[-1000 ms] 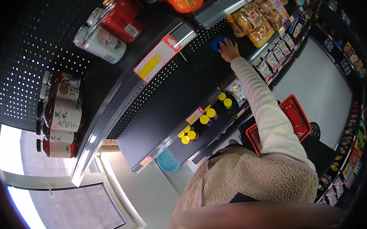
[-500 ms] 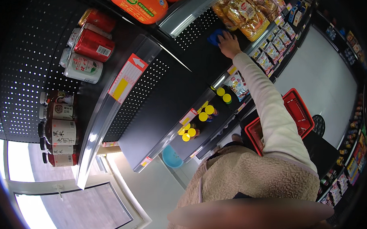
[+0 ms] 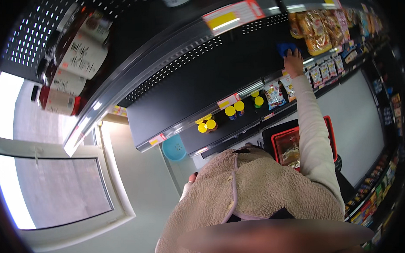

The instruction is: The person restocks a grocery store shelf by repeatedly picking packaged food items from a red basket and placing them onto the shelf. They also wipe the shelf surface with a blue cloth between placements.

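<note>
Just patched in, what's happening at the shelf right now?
A person in a fleece vest stands at a dark store shelf. The right hand is stretched up, pressing a blue cloth onto the shelf beside the orange snack bags. The left hand hangs by the hip, seemingly empty. A red basket sits below, and yellow-lidded jars line a lower shelf.

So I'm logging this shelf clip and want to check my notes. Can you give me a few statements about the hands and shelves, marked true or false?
1. The right hand is raised to a blue cloth on the dark shelf. True.
2. The left hand holds a yellow-lidded jar. False: it hangs low beside the fleece vest; the yellow-lidded jars stand untouched on a shelf.
3. A red basket sits below the raised arm. True.
4. The basket is green. False: it is red.
</note>
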The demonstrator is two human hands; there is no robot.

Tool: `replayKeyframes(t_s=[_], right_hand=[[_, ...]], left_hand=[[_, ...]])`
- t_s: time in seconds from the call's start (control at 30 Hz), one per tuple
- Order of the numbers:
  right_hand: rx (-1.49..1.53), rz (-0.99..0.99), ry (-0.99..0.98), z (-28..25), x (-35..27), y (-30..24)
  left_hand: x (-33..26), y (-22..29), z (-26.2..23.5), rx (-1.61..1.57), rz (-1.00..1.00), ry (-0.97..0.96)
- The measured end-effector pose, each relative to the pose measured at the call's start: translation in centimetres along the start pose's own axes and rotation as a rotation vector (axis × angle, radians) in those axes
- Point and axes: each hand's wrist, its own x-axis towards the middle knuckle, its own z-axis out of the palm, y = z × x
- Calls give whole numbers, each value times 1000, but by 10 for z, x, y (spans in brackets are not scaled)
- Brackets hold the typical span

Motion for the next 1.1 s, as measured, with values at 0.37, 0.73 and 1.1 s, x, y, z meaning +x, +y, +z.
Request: replayKeyframes(t_s=[0.37, 0.73, 1.1], right_hand=[[156, -266, -64, -23, -62, -127], [306, -644, -179, -86, -135, -303], [721, -1273, -309, -158, -252, -512]], left_hand=[[0, -13, 3, 23, -163, -2], [-10, -29, 1, -136, -275, 33], [-27, -96, 42, -414, -476, 23]])
